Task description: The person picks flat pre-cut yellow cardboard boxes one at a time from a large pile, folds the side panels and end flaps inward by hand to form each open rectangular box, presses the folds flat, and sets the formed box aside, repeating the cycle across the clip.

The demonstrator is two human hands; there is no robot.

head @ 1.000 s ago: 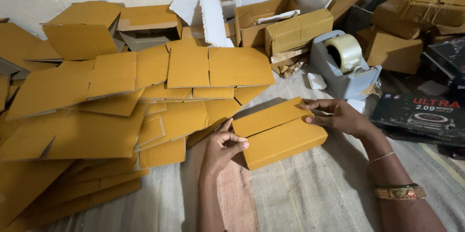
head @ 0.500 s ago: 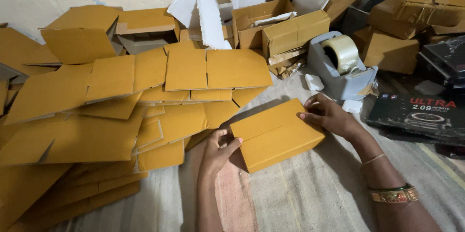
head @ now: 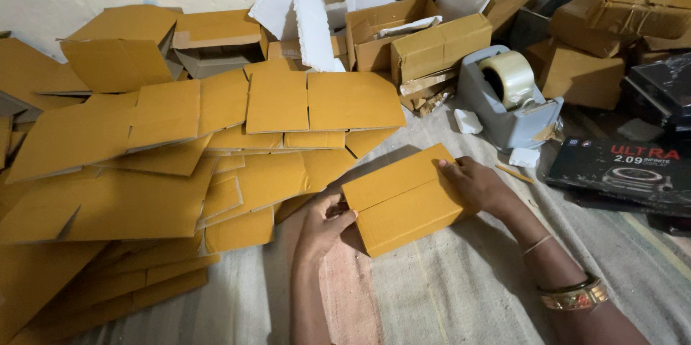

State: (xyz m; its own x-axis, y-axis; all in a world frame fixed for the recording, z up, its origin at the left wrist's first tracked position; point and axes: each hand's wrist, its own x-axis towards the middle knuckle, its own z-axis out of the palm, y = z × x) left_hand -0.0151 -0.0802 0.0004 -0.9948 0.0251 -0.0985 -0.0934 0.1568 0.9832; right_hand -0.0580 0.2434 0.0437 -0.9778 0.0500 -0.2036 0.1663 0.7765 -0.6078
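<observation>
A small yellow-brown cardboard box (head: 403, 197) with its two top flaps folded shut lies on the striped cloth (head: 446, 294) in front of me. My left hand (head: 325, 224) grips its near-left end, fingers curled against the side. My right hand (head: 481, 185) presses on its far-right end, fingers laid over the top edge. A gold bangle sits on my right wrist.
A large heap of flattened cardboard blanks (head: 165, 158) spreads to the left. A grey tape dispenser (head: 508, 100) with a clear tape roll stands behind the box. Folded boxes (head: 440, 42) and white foam pieces (head: 302, 17) pile at the back; a black product carton (head: 625, 168) lies at right.
The box has been turned and settled flatter on the cloth, its flaps now closed. Both hands shifted slightly with it, keeping their hold on its two ends.
</observation>
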